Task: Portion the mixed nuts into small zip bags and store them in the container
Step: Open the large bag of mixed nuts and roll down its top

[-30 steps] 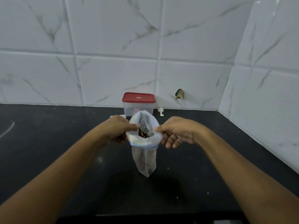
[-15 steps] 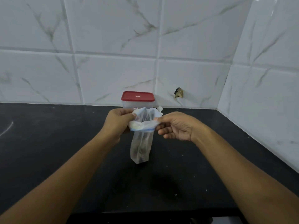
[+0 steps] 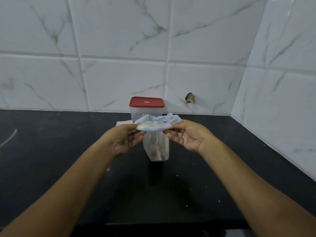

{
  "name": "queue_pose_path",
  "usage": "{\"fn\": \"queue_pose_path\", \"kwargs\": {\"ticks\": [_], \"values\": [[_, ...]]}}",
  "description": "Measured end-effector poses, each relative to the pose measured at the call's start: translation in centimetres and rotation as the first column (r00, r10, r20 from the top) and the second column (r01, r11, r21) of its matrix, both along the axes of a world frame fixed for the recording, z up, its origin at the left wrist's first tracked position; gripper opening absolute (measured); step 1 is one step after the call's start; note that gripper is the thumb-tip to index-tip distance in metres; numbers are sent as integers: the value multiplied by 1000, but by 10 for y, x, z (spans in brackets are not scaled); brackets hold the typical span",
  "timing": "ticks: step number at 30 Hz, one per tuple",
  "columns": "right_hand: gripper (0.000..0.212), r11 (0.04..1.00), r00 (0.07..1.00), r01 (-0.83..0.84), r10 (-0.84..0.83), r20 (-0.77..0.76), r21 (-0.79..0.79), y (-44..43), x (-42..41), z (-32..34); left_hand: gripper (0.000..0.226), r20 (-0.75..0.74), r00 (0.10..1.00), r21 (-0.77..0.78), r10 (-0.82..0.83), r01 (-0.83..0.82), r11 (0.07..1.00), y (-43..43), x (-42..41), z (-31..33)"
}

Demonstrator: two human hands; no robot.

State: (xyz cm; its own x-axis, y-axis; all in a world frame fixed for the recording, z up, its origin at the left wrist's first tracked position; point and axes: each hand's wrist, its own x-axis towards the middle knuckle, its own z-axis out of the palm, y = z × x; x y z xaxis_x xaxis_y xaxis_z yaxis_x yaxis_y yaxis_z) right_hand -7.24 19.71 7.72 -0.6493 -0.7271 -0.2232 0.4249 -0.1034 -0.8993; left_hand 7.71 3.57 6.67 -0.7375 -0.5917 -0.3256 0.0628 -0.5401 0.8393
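**One zip bag, stretched by the mouth between your two hands**

One small clear zip bag (image 3: pixel 156 146), hanging in front of the container, above the black countertop (image 3: pixel 51 151). Its mouth is pulled wide and flat, and the body droops below. A few dark mixed nuts (image 3: pixel 158 150) sit near the bottom; they are too blurred to count.

Both of your hands are in view. Your left hand (image 3: pixel 124 141) pinches the left end of the bag's rim between thumb and fingertips, palm turned inward. Your right hand (image 3: pixel 188 135) pinches the right end the same way, with the other fingers loosely curled below and one ring (image 3: pixel 183 136) on a finger. Both forearms reach in from the bottom corners and meet at the bag.

One clear container (image 3: pixel 146 113) stands behind the bag against the tiled wall (image 3: pixel 119 79), its one red lid (image 3: pixel 146 102) on. Something white (image 3: pixel 122 123) lies just left of its base, mostly hidden by your left hand. The wall has one dark chipped hole (image 3: pixel 189 98) to the right of the container.
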Motion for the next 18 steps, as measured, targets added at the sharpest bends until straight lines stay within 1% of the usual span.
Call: {"fn": "queue_pose_path", "kwargs": {"ticks": [2,4,7,9,12,14,16,18], "values": [[20,997,993,52,-45,108,-63,-1,-2,-4,10,-86,995,134,57,-45,990,-2,-3,-4],[19,990,979,88,-64,196,-114,0,-4,-8,10,-142,985,228,98,-64,972,-3,-4,-7],[17,974,954,135,-77,290,-184,2,-5,-12,19,-211,970,335,125,-48,941,-1,-6,-10],[22,962,937,159,-77,341,-221,4,-4,-15,24,-265,953,393,149,-34,919,1,-7,-13],[27,958,932,155,-61,356,-240,4,-1,-19,34,-317,926,456,207,-42,889,1,-7,-17],[29,961,933,133,-40,357,-241,4,1,-22,43,-351,911,470,218,-30,882,3,-7,-18],[30,965,931,93,2,365,-244,4,0,-26,54,-381,903,462,197,1,887,6,-6,-19],[31,975,941,41,36,335,-220,5,-1,-28,55,-378,915,442,145,41,896,8,-4,-21]]}}
